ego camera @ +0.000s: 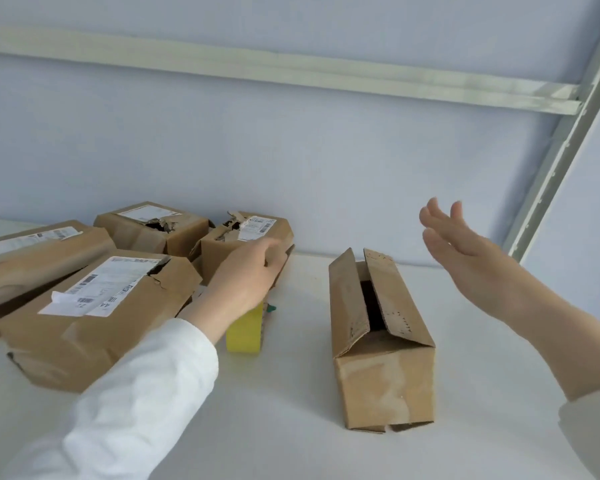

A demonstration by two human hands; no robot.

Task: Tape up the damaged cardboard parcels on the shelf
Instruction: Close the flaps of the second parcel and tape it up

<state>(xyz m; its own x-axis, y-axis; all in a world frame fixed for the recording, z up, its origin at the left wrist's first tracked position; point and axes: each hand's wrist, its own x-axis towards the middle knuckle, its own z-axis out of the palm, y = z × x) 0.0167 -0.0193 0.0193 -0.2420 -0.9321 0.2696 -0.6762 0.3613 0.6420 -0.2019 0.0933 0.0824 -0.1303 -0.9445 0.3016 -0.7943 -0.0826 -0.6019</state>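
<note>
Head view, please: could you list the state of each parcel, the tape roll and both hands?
long box: top flaps open, untaped.
front parcel: torn beside its label.
rear parcel: hole torn in top.
middle parcel: top torn, gripped.
far-left parcel: creased, no tear visible.
tape roll: standing on edge.
left hand: grips middle parcel.
right hand: open, raised, empty.

Pale blue-grey wall [291, 150], evenly lit. Light metal rail [291, 69] runs horizontally across it, meeting a slanted slotted upright [567, 143] at right. White shelf board [291, 393] below.
</note>
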